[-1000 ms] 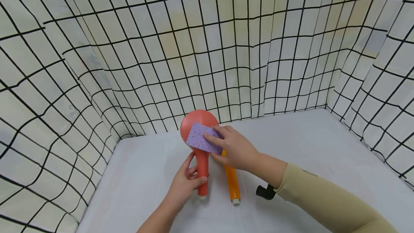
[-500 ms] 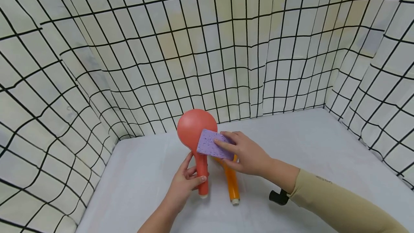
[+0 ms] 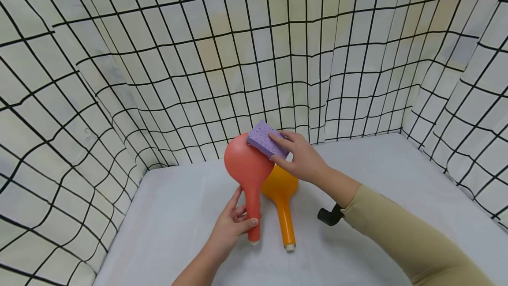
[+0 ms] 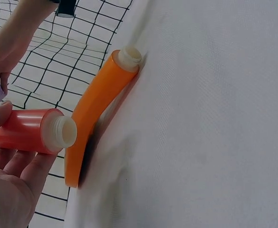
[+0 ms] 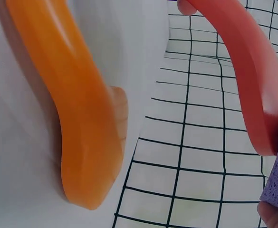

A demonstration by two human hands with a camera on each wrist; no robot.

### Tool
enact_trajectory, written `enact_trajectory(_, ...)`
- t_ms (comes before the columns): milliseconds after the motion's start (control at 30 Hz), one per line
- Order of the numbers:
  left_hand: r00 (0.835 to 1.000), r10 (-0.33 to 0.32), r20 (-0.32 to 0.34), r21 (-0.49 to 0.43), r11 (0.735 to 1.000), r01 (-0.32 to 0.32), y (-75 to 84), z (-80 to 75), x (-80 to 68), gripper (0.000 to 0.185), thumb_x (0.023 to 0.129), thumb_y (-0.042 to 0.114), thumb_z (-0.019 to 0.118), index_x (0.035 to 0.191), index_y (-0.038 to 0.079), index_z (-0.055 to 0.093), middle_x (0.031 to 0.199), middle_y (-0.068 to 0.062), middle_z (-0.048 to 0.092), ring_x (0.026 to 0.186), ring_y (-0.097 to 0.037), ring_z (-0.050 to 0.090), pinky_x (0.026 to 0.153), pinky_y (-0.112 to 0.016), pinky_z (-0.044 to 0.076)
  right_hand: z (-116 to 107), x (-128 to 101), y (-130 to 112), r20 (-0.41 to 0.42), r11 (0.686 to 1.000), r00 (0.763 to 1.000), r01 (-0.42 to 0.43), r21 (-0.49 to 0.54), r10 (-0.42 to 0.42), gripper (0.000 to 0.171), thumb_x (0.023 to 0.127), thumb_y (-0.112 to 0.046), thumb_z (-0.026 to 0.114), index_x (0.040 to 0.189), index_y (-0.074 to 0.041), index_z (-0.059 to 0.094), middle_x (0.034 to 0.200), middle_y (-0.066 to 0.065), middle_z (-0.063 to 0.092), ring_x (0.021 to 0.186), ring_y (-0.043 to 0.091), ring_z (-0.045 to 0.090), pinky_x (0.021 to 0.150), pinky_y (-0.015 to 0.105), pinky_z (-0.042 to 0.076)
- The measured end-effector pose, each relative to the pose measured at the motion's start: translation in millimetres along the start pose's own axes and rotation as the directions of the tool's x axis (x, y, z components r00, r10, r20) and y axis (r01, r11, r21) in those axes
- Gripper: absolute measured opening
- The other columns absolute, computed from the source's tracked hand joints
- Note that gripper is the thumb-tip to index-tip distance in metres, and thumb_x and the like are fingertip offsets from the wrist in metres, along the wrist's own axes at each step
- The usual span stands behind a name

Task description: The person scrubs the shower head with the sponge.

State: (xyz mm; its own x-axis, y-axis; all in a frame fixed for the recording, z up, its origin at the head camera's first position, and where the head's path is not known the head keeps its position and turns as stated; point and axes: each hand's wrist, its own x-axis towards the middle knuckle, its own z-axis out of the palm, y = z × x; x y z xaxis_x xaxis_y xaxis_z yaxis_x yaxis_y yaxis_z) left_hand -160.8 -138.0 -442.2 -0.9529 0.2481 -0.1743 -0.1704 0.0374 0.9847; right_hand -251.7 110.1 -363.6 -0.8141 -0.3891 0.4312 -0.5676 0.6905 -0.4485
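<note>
My left hand (image 3: 228, 228) grips the handle of a red handheld shower head (image 3: 245, 162), lifted off the white surface with its smooth rounded back upward. Its hollow, threaded white end points toward me, plain in the left wrist view beside the left thumb. Between thumb and fingers, my right hand (image 3: 304, 156) holds a purple sponge (image 3: 263, 138) against the upper right rim of the red head. Below and to the right lies an orange shower head (image 3: 281, 184) on the surface, partly covered by the red one. The sponge (image 5: 277, 175) appears only in part in the right wrist view.
White cloth (image 3: 170, 215) covers the work surface. Black grid netting (image 3: 222, 69) over white sheeting walls in the back and both sides. A black fitting (image 3: 329, 216) sticks out by the right wrist.
The sponge has gone from the middle of the red head to its right lower side, then up to the upper right rim. The red shower head shifts slightly right. The orange one stays put.
</note>
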Motion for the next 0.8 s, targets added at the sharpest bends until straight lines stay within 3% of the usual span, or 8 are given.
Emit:
enact_trajectory(200,1.000,0.005,-0.017,0.021,1.000,-0.005,4.1,2.4,-0.8,0.098,0.087,0.015,0.077,0.161,0.023,0.014,0.133,-0.015,0.061,0.112,-0.027,0.065,0.091,-0.039,0.055,4,1,-2,-0.002,1.000,1.000,-0.004,-0.013,0.004,0.061,0.093,-0.034,0.068,0.149,-0.026,0.047,0.151,0.012,0.041,0.136,0.033,0.039,0.105,0.047,0.045)
enact_trajectory(467,0.999,0.016,-0.036,0.015,1.000,-0.015,2.5,1.6,1.9,0.098,0.087,0.013,0.077,0.161,0.023,0.013,0.133,-0.017,0.061,0.110,-0.027,0.066,0.090,-0.038,0.056,10,-15,-1,0.006,0.999,1.000,0.021,-0.032,-0.020,0.062,0.090,-0.035,0.072,0.148,-0.028,0.049,0.150,0.012,0.042,0.135,0.033,0.042,0.104,0.048,0.046)
enact_trajectory(633,0.998,0.038,-0.056,0.001,0.999,-0.038,1.8,1.5,3.2,0.099,0.087,0.010,0.077,0.161,0.023,0.012,0.135,-0.016,0.060,0.110,-0.027,0.066,0.089,-0.037,0.056,19,-30,3,0.001,0.991,0.993,0.119,-0.060,-0.119,0.061,0.089,-0.034,0.073,0.146,-0.027,0.051,0.148,0.010,0.044,0.131,0.030,0.045,0.100,0.042,0.049)
enact_trajectory(800,0.996,0.061,-0.066,-0.029,0.998,-0.063,2.9,0.4,3.6,0.098,0.088,0.008,0.074,0.161,0.023,0.011,0.136,-0.018,0.058,0.112,-0.028,0.066,0.089,-0.038,0.056,26,-49,4,0.007,0.956,0.963,0.269,-0.115,-0.270,0.064,0.085,-0.030,0.078,0.144,-0.023,0.055,0.146,0.013,0.047,0.127,0.029,0.049,0.097,0.038,0.052)
